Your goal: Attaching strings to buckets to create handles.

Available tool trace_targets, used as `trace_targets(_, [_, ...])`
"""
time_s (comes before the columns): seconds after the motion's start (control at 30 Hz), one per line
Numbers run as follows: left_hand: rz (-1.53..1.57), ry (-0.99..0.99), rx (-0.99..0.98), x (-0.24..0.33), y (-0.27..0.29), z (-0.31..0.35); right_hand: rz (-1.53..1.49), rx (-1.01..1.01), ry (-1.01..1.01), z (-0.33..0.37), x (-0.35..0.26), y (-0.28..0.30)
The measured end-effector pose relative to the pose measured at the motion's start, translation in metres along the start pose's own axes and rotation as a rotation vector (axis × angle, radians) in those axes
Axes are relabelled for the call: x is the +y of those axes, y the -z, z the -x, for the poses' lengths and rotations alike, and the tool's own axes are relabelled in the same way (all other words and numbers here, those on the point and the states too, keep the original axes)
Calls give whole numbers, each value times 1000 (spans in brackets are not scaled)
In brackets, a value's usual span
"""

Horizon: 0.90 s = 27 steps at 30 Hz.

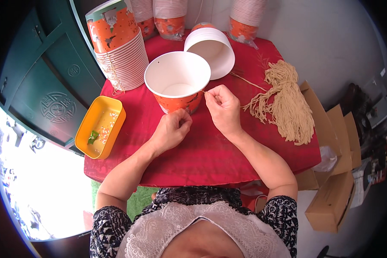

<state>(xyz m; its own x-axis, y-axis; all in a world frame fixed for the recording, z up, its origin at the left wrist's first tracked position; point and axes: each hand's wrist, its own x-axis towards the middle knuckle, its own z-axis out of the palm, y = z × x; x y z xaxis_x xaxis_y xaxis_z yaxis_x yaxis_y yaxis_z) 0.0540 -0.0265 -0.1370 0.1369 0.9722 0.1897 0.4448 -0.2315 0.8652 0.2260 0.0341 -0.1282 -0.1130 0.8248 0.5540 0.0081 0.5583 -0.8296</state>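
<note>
An orange-printed paper bucket (182, 102) with a white inside stands upright on the red-covered table in front of me. A small dark hole shows in its wall near the far left rim. My right hand (222, 105) is beside its right side, thumb and finger pinching a short end of tan cord (205, 91) close under the rim. At the bucket's front, my left hand (173, 129) is closed with curled fingers near the wall; what it holds, if anything, is hidden. Behind, another bucket (210, 51) lies tipped on its side, its white inside facing me.
A tall bucket stack (122, 64) stands at the left, with cord hanging on it. Wrapped stacks (171, 21) line the wall. A yellow tray (82, 142) holds small bits. A tan cord bundle (294, 112) lies right; cardboard boxes (331, 202) stand beside the table.
</note>
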Motion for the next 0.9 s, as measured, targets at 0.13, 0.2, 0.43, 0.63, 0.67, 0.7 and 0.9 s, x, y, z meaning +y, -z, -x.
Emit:
trace_targets(0.13, [45,-58,5,17,9,7,-13,-16,-7,-3,-2,-4])
trace_targets(0.2, [108,-142,64,42,24,11,6,-12,-11,-7,-1,-2])
trace_targets(0.43, [-580,-575,307,76,57,-31,-21,-17,-50,-12,2,-1])
trace_targets(0.63, [-737,-528,113,50,29,-31,-38,-7,-91,-10,0,-1])
trace_targets(0.67, [-802,-596,163,48,27,-30,-36,-4,-88,-9,-1,0])
trace_targets(0.7, [-866,-664,214,48,25,-28,-29,-7,-111,-7,-2,1])
trace_targets(0.9, [-1043,-803,258,43,14,-24,-211,-38,-366,1,-19,6])
